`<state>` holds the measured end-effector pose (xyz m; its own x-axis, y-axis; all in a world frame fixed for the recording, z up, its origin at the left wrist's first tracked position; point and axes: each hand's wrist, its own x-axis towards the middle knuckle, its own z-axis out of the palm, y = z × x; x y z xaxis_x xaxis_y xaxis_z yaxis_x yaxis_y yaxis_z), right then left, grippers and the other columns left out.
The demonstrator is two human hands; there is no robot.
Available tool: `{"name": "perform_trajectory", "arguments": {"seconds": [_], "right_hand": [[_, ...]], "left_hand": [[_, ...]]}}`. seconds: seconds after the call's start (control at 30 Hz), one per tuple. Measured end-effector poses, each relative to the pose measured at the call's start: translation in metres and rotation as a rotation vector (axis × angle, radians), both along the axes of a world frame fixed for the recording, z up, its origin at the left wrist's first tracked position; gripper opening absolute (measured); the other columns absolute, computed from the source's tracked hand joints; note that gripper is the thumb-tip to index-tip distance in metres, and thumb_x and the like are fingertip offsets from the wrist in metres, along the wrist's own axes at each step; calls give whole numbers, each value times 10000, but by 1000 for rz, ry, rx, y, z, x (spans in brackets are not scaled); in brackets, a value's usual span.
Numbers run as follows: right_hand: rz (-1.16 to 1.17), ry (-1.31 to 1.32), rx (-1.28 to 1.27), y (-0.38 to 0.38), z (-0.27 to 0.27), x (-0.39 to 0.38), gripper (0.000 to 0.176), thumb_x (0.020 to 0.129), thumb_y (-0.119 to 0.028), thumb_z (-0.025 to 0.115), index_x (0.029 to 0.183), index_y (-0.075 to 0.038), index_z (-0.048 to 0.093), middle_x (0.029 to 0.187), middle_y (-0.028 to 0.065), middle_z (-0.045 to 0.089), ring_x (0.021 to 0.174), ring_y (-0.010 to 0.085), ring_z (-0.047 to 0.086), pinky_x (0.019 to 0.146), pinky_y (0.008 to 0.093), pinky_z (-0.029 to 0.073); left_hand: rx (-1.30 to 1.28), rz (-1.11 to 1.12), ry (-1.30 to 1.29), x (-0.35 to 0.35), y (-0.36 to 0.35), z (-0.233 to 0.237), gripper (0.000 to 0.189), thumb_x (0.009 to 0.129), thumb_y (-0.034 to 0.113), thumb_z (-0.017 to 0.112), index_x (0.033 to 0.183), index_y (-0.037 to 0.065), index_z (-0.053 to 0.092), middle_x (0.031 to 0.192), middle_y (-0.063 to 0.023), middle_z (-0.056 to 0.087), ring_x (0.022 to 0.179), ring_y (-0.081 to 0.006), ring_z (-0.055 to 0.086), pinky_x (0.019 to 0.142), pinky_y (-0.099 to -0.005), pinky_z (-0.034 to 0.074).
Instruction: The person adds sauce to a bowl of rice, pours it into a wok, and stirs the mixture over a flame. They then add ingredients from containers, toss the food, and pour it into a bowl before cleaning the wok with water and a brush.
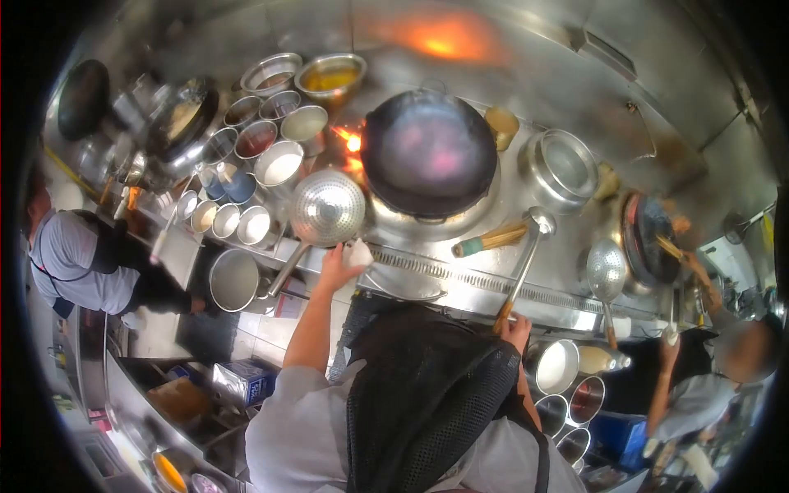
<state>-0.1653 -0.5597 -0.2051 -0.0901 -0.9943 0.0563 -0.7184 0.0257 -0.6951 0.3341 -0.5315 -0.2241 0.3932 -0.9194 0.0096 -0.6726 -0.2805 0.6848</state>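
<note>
My left hand (332, 269) is closed on a folded white cloth (357, 254) at the stove's front edge. Just above it lies a large perforated strainer (329, 205), its handle slanting down to the left. My right hand (516, 330) grips the wooden handle end of a ladle (523, 264), whose bowl rests on the steel stovetop. Between the hands and farther back, a black wok (430, 156) sits on the burner, its inside hazy with a pinkish glow. Flames (352, 141) show at its left rim. A bamboo brush (491, 240) with a green-wrapped end lies in front.
Seasoning containers (280, 164) crowd the left, near a large metal pot (233, 281). A round pot (562, 168) stands right of the wok. Several tubs (556, 366) are beside my right arm. Co-workers stand at left (82, 259) and right (699, 394).
</note>
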Motion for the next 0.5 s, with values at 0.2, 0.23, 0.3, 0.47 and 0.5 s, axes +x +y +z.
{"name": "perform_trajectory", "arguments": {"seconds": [0.2,0.23,0.3,0.47,0.5], "right_hand": [[-13,16,2,10,-24,-8,291,867,-144,649,1111,9,606,1134,228,515,872,301,619,723,342,557],[-1,2,-12,14,-33,-12,287,859,-139,661,1099,10,613,1124,228,520,897,300,614,722,337,565],[12,-14,-28,21,-49,-18,282,851,-135,673,1087,10,619,1115,228,526,922,299,609,720,333,573],[-29,-28,-19,28,-81,-32,282,837,-125,686,1080,6,625,1104,225,534,947,302,600,719,322,581],[-29,-30,-19,28,-76,-31,282,837,-125,686,1080,6,625,1104,225,534,947,302,600,719,322,581]], "left_hand": [[-23,-29,-48,5,-1,-21,769,798,335,740,1374,-38,394,1287,-291,508,1196,-452,477,1022,-486,391],[-10,-21,62,6,-2,-20,702,841,317,701,1365,-43,402,1335,-303,468,1230,-448,454,1029,-494,383],[12,-19,103,5,2,-13,671,861,294,675,1370,-37,388,1361,-309,435,1253,-458,424,1046,-498,367],[-73,-94,-193,-20,14,-12,712,814,195,698,1405,14,344,1412,-331,342,1309,-494,337,1087,-494,340],[-73,-94,-195,-20,14,-12,712,814,195,698,1405,14,344,1412,-331,342,1309,-494,337,1087,-494,340]]}}
